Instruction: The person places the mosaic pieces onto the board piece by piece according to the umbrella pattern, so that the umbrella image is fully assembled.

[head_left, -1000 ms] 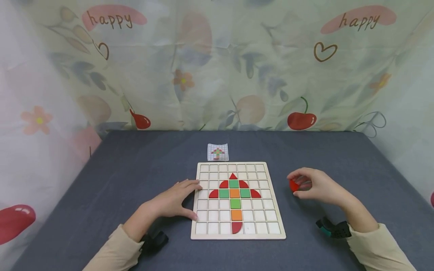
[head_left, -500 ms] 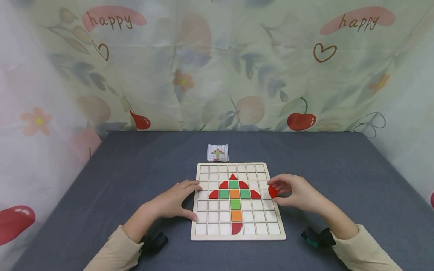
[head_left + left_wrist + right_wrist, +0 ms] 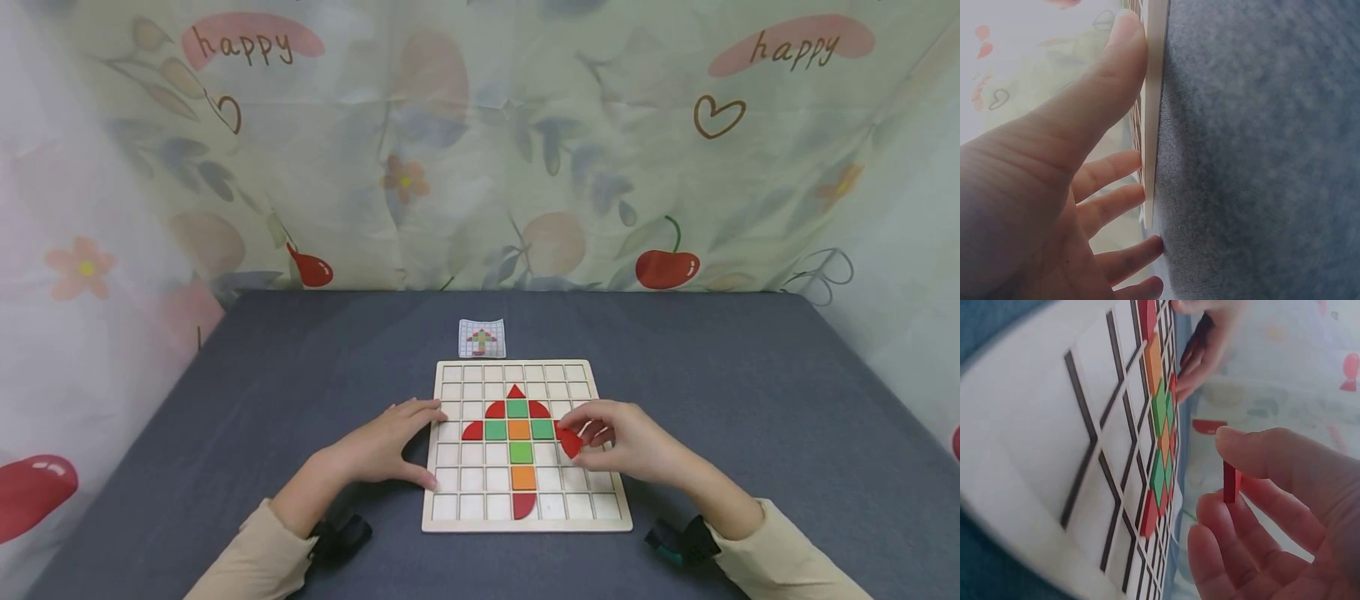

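My left hand [image 3: 382,442] rests at the left edge of the pale wooden grid board [image 3: 527,527], fingers and thumb spread and touching its rim. In the left wrist view the thumb [image 3: 1125,37] lies along that edge. My right hand [image 3: 630,440] pinches a red tile [image 3: 570,442] with a curved side above the board's right half. The right wrist view shows this tile nearly edge-on between thumb and fingers. Red, green and orange tiles form an arrow-like figure on the board, with an orange square [image 3: 519,428] near its centre. The held tile partly covers the figure's right red tile.
Behind the board lies a small card [image 3: 482,339] printed with a similar coloured figure on a grid. The dark grey tablecloth [image 3: 337,350] surrounds both. A patterned curtain [image 3: 480,167] hangs at the table's back. A dark band [image 3: 682,542] sits on each wrist.
My right hand has carried the red tile leftward from beside the board to over its right part. The left hand stays in place at the board's edge.
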Demonstrator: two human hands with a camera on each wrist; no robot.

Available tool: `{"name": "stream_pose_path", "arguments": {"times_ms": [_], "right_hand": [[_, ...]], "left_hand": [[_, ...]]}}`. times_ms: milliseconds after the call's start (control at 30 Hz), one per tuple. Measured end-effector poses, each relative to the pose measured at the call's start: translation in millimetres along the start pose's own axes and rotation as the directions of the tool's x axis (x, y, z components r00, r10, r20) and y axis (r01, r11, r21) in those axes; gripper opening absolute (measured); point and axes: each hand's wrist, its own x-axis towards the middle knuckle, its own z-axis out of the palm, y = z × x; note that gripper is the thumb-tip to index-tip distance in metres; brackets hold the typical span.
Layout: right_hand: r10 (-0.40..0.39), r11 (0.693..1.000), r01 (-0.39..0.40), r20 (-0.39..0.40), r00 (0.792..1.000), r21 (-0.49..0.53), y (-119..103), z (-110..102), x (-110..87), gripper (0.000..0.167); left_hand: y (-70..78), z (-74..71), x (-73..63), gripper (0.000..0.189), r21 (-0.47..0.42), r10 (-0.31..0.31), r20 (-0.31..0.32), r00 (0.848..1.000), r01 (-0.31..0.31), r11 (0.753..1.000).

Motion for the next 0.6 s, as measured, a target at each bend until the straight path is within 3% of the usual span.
{"name": "stream_pose_path", "arguments": {"times_ms": [300,600], "right_hand": [[-0.061,0.998,0.061,0.007,0.998,0.034,-6,12,4.3,0.036],[-0.079,0.996,0.078,0.046,0.996,0.031,-15,25,9.2,0.034]], "left_hand": [[-0.5,0.4,-0.8,0.083,0.006,0.037,-0.024,0.999,-0.037,0.999],[0.2,0.0,-0.7,0.083,0.001,0.024,-0.020,1.000,-0.024,1.000]]}}
